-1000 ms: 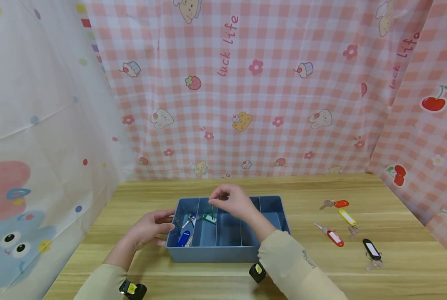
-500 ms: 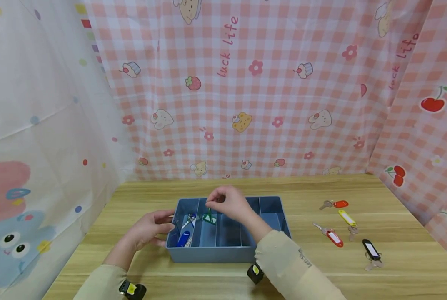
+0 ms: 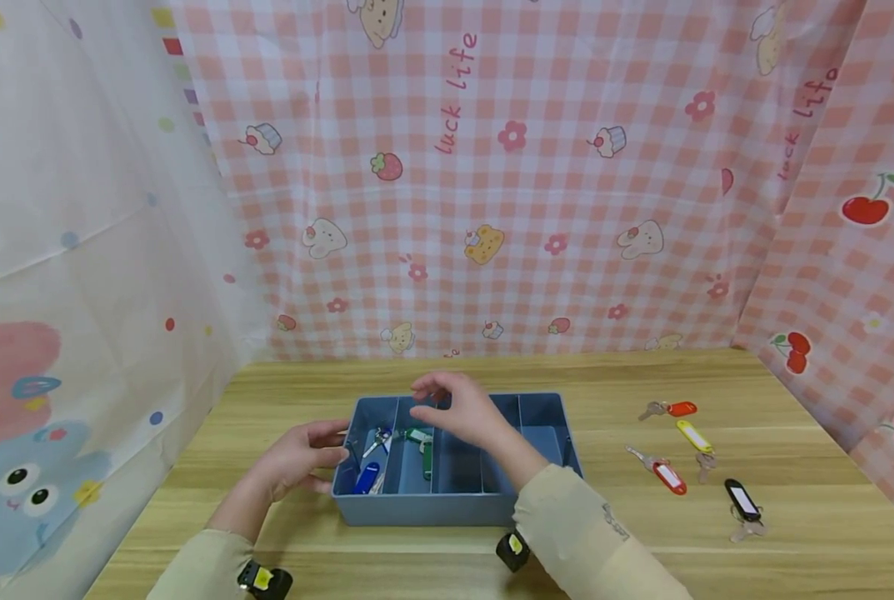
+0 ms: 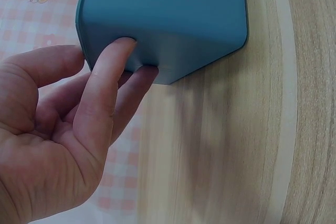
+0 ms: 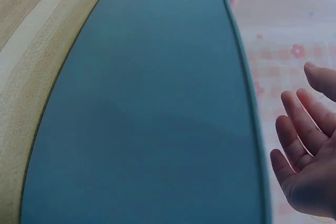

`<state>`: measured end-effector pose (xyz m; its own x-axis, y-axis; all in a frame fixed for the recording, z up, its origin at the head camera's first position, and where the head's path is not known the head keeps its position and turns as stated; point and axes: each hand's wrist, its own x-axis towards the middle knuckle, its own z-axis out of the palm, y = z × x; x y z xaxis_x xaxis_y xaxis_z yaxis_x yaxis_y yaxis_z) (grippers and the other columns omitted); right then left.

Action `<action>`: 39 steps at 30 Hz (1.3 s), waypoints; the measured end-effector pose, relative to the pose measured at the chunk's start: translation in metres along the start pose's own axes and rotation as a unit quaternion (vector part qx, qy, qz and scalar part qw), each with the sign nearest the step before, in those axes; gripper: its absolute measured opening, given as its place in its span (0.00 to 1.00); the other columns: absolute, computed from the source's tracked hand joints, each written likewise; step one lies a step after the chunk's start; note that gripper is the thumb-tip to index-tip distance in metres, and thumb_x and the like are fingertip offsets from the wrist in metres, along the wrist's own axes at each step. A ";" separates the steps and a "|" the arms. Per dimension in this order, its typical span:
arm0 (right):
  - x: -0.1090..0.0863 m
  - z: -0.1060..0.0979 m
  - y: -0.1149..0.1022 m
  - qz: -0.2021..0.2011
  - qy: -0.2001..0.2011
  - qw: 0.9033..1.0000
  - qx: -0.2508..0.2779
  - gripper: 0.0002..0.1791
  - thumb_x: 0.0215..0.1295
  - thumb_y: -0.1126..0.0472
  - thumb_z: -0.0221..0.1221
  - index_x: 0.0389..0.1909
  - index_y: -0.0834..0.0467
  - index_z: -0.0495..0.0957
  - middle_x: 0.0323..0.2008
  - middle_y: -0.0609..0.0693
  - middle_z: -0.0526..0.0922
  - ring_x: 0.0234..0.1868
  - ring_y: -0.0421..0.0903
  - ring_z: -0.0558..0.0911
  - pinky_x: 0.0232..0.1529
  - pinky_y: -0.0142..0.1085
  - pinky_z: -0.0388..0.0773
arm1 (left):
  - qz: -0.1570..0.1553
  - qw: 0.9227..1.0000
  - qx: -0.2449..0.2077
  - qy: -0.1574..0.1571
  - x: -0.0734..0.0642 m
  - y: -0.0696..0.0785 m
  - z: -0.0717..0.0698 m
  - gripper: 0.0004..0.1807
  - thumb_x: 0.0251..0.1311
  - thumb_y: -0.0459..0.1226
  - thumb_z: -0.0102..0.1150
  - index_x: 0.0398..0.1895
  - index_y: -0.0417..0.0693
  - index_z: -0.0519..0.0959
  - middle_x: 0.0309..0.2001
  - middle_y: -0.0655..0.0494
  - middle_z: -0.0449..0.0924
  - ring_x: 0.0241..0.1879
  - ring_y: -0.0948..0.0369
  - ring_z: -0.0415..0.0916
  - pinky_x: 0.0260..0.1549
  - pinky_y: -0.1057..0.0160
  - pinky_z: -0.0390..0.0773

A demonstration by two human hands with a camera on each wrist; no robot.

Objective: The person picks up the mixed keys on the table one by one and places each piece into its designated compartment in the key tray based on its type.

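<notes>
My left hand (image 3: 304, 458) rests its fingertips (image 4: 123, 43) against the outer left end of a blue-grey divided box (image 3: 432, 509). Above the second compartment from the left hovers my right hand (image 3: 457, 406), thumb and fingers parted with nothing between them. Below it, inside that compartment, lie a green key tag (image 3: 427, 461) along the right divider and another green key tag (image 3: 418, 435) with a white label toward the back. Blue key tags, one of them (image 3: 367, 477) near the front, lie with keys in the leftmost compartment. The right wrist view shows the box's front wall (image 5: 142, 103) beside the spread fingers.
On the wooden table (image 3: 447, 567) right of the box lie keys with tags: an orange tag (image 3: 682, 408), a yellow tag (image 3: 694, 436), a red tag (image 3: 669, 477) and a black tag (image 3: 742, 498). A checked curtain (image 3: 447, 292) hangs behind the table.
The right hand's thumb and fingers have parted, letting go of the green key tag, which now lies flat in the second compartment. The left hand and the box have stayed put.
</notes>
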<state>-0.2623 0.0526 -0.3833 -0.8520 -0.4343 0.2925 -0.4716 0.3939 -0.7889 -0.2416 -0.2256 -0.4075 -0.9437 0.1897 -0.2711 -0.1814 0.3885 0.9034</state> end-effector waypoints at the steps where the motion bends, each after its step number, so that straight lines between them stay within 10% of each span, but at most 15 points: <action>1: -0.001 -0.001 -0.001 -0.008 -0.002 1.000 0.002 0.17 0.66 0.59 0.65 0.54 0.58 0.80 0.47 0.52 0.84 0.48 0.52 0.79 0.52 0.50 0.76 | -0.001 1.000 0.001 0.001 0.000 0.000 0.000 0.30 0.65 0.28 0.59 0.70 0.34 0.65 0.64 0.31 0.69 0.50 0.47 0.78 0.34 0.50 0.85; 39: -0.062 -0.053 -0.004 -0.084 0.093 0.987 -0.097 0.28 0.59 0.58 0.71 0.62 0.52 0.77 0.56 0.45 0.80 0.58 0.50 0.74 0.57 0.53 0.73 | 0.008 1.000 0.017 -0.005 0.001 0.000 -0.002 0.32 0.64 0.30 0.61 0.71 0.35 0.64 0.65 0.31 0.68 0.51 0.47 0.78 0.32 0.50 0.85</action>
<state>-0.2193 0.1207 -0.3700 -0.7766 -0.3576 0.5186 -0.6290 0.4846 -0.6079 -0.2428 -0.2269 -0.4076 -0.9437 0.2040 -0.2604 -0.1572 0.4161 0.8956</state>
